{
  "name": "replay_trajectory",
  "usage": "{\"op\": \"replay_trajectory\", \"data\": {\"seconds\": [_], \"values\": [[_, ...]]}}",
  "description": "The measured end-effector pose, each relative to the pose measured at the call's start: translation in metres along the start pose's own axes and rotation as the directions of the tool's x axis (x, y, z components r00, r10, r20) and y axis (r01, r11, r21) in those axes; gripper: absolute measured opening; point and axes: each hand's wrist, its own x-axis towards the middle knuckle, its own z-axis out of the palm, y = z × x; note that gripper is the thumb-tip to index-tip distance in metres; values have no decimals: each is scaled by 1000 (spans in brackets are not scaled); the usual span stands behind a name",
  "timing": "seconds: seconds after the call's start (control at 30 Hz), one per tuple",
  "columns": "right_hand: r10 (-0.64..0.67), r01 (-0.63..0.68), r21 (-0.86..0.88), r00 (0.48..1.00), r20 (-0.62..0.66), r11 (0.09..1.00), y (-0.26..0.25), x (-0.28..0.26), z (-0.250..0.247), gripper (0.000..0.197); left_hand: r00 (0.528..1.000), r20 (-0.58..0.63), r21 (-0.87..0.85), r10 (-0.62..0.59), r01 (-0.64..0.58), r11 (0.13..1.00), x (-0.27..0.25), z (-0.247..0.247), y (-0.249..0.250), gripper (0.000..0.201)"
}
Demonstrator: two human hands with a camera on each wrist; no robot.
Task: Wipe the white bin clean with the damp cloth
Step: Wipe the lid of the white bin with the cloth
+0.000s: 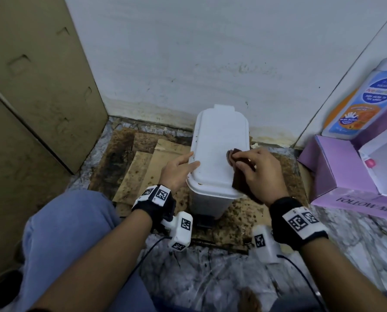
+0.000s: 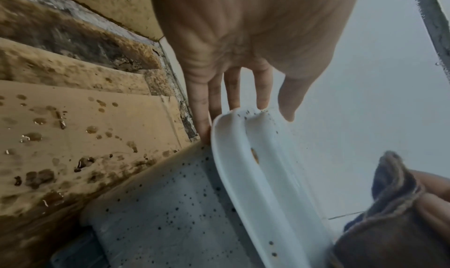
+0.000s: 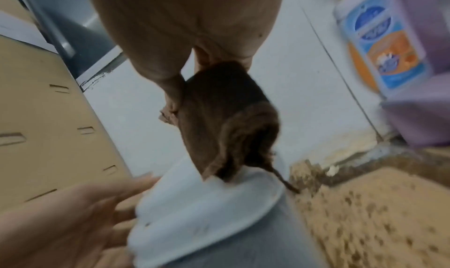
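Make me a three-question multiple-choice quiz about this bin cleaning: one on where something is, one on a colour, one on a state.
1. Where is the cloth?
A. on the floor
B. on the bin's lid
C. inside the purple box

2. What colour is the cloth?
A. brown
B. yellow
C. blue

3. How is the lid?
A. off
B. propped open
C. closed

Answers:
1 B, the right hand holds it on the lid's right side.
2 A, it looks dark brown in every view.
3 C, it lies flat on the bin, with the left hand at its left edge.
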Motion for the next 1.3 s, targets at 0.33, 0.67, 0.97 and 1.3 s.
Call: {"op": "replay_trajectory", "data": {"seconds": [0.33,0.67,0.97,1.3], "values": [[-88,207,-349,941,327,914,16,7,54,54,999,41,-32,-7,9,999,6,-7,2,46],[-291,393,-193,867,405,899,-18,11,76,49,997,64,-129,-43,52,990,0,-10,2,41],[-460,507,9,776,430,862,-2,-4,59,58,995,83,-209,-61,77,975,-2,-13,2,34],[-408,440,47,781,474,897,55,-6,18,52,990,107,-187,-92,111,976,-5,-15,-4,35]]}}
